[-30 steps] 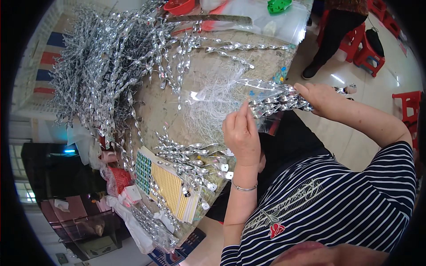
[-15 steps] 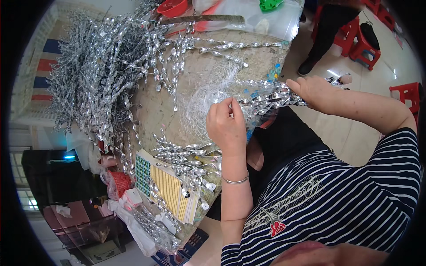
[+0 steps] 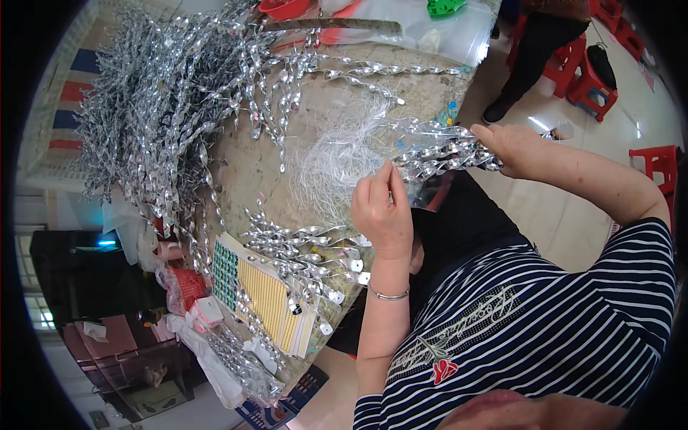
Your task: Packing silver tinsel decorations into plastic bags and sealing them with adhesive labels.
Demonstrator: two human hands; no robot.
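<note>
Left hand (image 3: pixel 381 213) has its fingers pressed together, pinching what seems a thin white thread (image 3: pixel 337 154) over the table (image 3: pixel 272 165). Right hand (image 3: pixel 517 148) grips a bundle of silver spirals (image 3: pixel 441 152).

**A bench crowded with silver spirals**

The bench (image 3: pixel 251 172) has a worn, tan top. A big heap of silver spiral strips (image 3: pixel 158 107) covers its far left part. A tuft of white threads (image 3: pixel 337 154) lies near the middle. Closer in, a smaller bunch of spirals (image 3: pixel 301 251) rests partly on yellow and green sticker sheets (image 3: pixel 265 294). Clear plastic bags (image 3: pixel 423 32) lie at the far edge.
</note>
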